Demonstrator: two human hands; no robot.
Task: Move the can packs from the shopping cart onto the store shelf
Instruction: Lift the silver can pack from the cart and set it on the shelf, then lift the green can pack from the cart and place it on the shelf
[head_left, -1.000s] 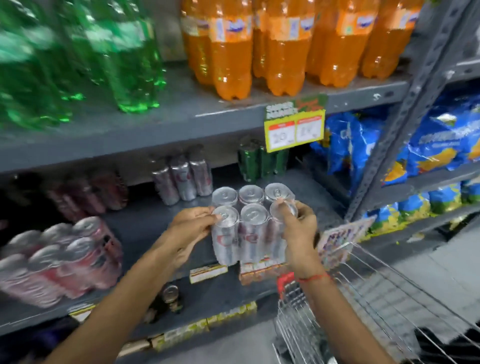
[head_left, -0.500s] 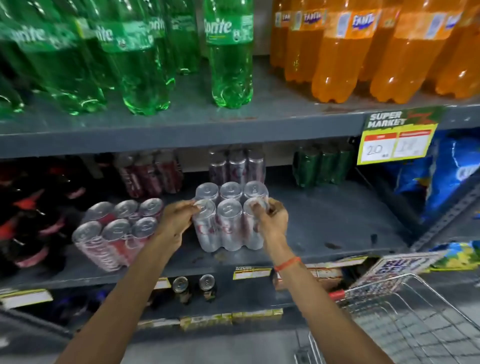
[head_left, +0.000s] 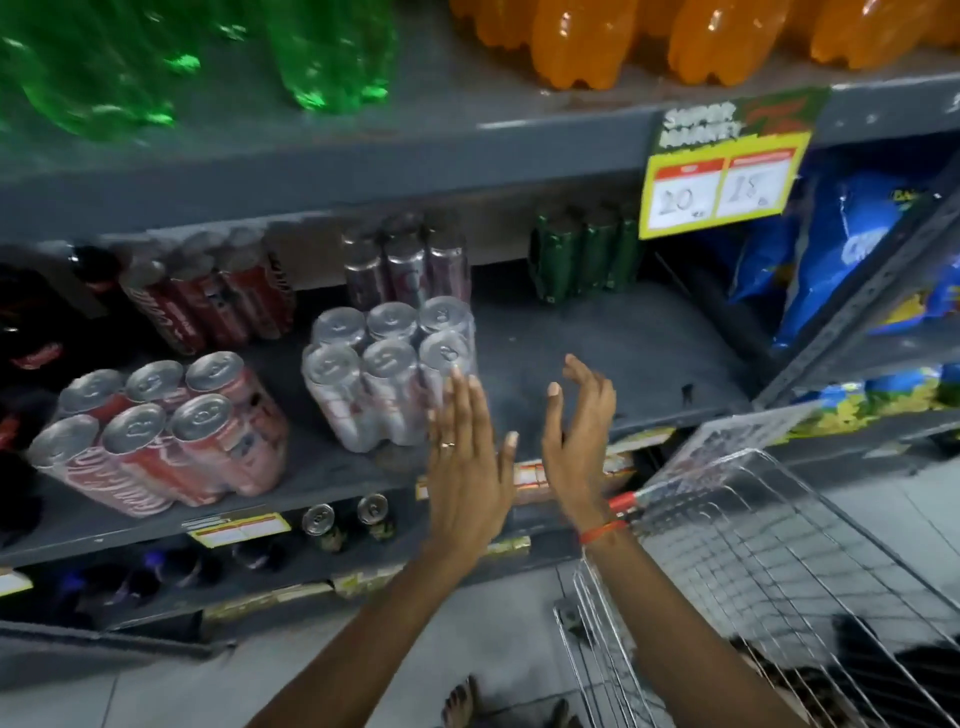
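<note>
A shrink-wrapped pack of silver cans (head_left: 384, 374) stands upright on the grey middle shelf (head_left: 613, 358), near its front edge. My left hand (head_left: 467, 457) is open with fingers spread, just right of the pack and in front of its lower right corner, holding nothing. My right hand (head_left: 576, 436) is open too, palm turned left, a little further right over the bare shelf. A pack of red cans (head_left: 161, 436) lies tilted on the same shelf to the left. The wire shopping cart (head_left: 779, 561) sits at lower right; dark items show at its bottom.
Silver (head_left: 405, 265), red (head_left: 208, 296) and green (head_left: 582, 254) can packs stand at the shelf's back. Green and orange bottles fill the shelf above. A yellow price sign (head_left: 722, 176) hangs from that shelf's edge. Blue snack bags (head_left: 841, 260) fill the right bay.
Both hands have let go of the silver can pack, which now stands on the shelf. The hands have drawn back and to the right, fingers spread.
</note>
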